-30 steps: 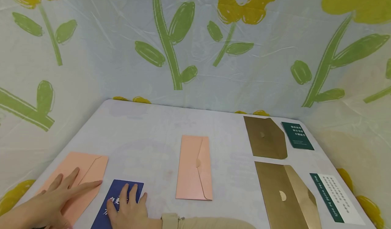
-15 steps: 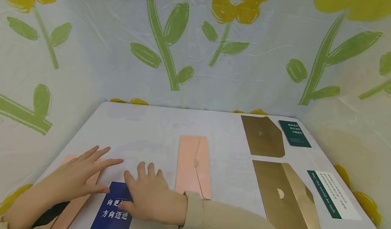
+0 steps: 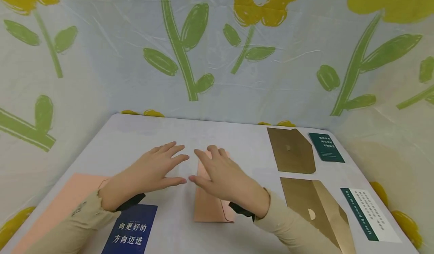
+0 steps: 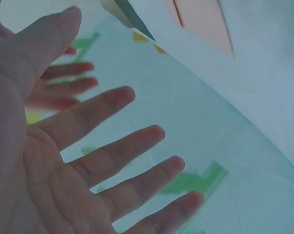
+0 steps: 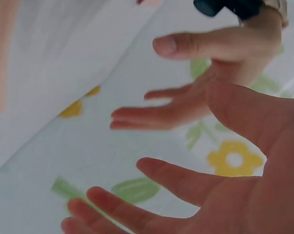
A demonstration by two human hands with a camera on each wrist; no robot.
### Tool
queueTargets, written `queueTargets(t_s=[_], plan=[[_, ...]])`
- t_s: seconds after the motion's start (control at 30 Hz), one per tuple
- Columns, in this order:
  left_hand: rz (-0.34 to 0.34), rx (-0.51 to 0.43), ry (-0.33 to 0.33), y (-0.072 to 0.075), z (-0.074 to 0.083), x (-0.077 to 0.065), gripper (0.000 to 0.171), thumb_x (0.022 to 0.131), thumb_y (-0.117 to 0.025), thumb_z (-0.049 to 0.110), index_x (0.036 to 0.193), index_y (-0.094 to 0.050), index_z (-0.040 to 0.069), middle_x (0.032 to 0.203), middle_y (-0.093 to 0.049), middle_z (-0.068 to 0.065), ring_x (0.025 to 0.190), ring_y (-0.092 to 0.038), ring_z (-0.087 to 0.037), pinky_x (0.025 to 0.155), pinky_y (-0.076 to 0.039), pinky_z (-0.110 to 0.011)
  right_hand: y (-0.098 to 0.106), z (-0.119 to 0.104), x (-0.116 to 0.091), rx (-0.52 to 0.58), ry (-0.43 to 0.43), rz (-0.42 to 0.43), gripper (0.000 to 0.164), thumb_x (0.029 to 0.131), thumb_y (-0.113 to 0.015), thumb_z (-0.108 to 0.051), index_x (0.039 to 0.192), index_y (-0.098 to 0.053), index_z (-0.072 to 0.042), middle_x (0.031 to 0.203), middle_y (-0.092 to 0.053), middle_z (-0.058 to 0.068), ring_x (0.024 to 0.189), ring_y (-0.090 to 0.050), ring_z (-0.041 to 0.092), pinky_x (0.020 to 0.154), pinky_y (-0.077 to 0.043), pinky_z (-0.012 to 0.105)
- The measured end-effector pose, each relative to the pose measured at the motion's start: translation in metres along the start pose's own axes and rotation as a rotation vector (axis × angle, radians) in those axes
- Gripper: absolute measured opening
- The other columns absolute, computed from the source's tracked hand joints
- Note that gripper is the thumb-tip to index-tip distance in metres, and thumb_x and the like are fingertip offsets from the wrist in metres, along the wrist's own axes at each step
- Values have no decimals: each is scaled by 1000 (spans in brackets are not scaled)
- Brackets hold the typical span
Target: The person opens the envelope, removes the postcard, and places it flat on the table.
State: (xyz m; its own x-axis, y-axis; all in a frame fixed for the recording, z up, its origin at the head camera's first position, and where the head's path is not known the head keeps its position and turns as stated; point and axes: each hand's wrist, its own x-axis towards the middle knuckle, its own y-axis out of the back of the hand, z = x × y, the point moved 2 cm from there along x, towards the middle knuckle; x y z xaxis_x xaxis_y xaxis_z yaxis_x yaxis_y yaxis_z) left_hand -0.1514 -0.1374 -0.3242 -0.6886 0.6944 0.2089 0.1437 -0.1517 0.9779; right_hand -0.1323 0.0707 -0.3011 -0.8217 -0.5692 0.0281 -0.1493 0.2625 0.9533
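Observation:
My left hand point(image 3: 149, 171) is raised above the table, fingers spread and holding nothing; its palm and straight fingers point(image 4: 132, 146) show in the left wrist view. Facing it, my right hand point(image 3: 223, 175) also hangs empty with fingers apart, in front of a pink envelope point(image 3: 207, 208) that it partly covers. Another pink envelope point(image 3: 78, 186) lies at the left, partly hidden by the left forearm. Beside that forearm is a dark blue card point(image 3: 130, 229) with white lettering, its top edge partly behind the wrist.
Two gold envelopes lie at the right, a far one point(image 3: 289, 152) and a nearer one point(image 3: 305, 205) with its flap out. Next to them are a dark green card point(image 3: 326, 147) and a white card with a green band point(image 3: 371, 216). A flowered cloth point(image 3: 135, 50) surrounds the white table point(image 3: 176, 129).
Both hands have lifted off and moved rightward and away from me, the left from the left pink envelope, the right from the blue card. The cards and envelopes stay put.

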Motion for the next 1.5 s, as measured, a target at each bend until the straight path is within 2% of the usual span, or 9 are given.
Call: queueTargets(t_s=[0.2, 0.3, 0.37, 0.57, 0.7, 0.8, 0.9, 1.1, 1.5], plan=[[-189, -141, 77, -29, 16, 37, 80, 92, -62, 57, 147, -45, 2, 150, -42, -22, 140, -35, -45, 109, -33, -59, 11, 53, -13, 84, -89, 43, 69, 99, -59, -42, 153, -35, -8, 153, -30, 26, 137, -36, 44, 96, -46, 57], [-293, -213, 129, -48, 22, 51, 91, 91, -61, 61, 153, -33, 0, 156, -32, -24, 144, -25, -46, 112, -27, -59, 6, 79, -16, 111, -129, 37, 71, 99, -61, -39, 154, -31, -5, 156, -24, 28, 141, -31, 46, 103, -40, 60], [-347, -222, 160, -60, 26, 59, 99, 89, -61, 64, 155, -27, -1, 158, -25, -26, 145, -20, -47, 114, -24, -59, -3, 95, -17, 123, -151, 3, 73, 99, -61, -37, 155, -28, -3, 158, -19, 30, 142, -28, 48, 105, -36, 61], [-450, -170, 220, -88, 39, 83, 123, 73, -70, 75, 157, -19, 0, 160, -11, -29, 146, -10, -50, 114, -26, -56, -39, 122, -20, 156, -189, -173, 89, 95, -66, -40, 156, -17, 4, 160, -6, 32, 146, -17, 47, 112, -25, 61], [-536, -89, 256, -101, 48, 94, 136, 60, -75, 79, 157, -19, 2, 160, -9, -30, 146, -10, -50, 113, -29, -54, -59, 122, -20, 175, -180, -239, 96, 92, -69, -42, 156, -15, 4, 161, -3, 30, 148, -8, 45, 113, -18, 63], [-604, -51, 271, -107, 53, 97, 140, 56, -78, 79, 158, -18, 5, 161, -8, -27, 147, -10, -48, 113, -30, -52, -69, 116, -19, 171, -165, -266, 96, 92, -69, -45, 157, -15, 2, 162, -2, 27, 149, -6, 42, 113, -18, 63], [-626, -42, 253, -110, 56, 97, 139, 56, -80, 76, 159, -16, 8, 163, -6, -24, 148, -8, -46, 114, -30, -51, -76, 109, -19, 141, -168, -292, 97, 91, -68, -48, 157, -17, 1, 163, -2, 25, 150, -5, 39, 114, -19, 62], [-610, -55, 236, -111, 61, 95, 139, 55, -82, 74, 159, -18, 9, 163, -6, -23, 148, -8, -45, 114, -29, -52, -83, 99, -21, 84, -190, -323, 101, 90, -65, -57, 156, -18, 4, 161, -2, 29, 149, -5, 43, 113, -20, 63], [-589, -42, 245, -109, 57, 91, 140, 53, -82, 75, 158, -20, 6, 161, -11, -28, 144, -14, -53, 110, -37, -48, -84, 93, -14, 99, -187, -340, 98, 91, -67, -48, 159, -13, -3, 161, 0, 30, 148, -2, 47, 110, -17, 69]])
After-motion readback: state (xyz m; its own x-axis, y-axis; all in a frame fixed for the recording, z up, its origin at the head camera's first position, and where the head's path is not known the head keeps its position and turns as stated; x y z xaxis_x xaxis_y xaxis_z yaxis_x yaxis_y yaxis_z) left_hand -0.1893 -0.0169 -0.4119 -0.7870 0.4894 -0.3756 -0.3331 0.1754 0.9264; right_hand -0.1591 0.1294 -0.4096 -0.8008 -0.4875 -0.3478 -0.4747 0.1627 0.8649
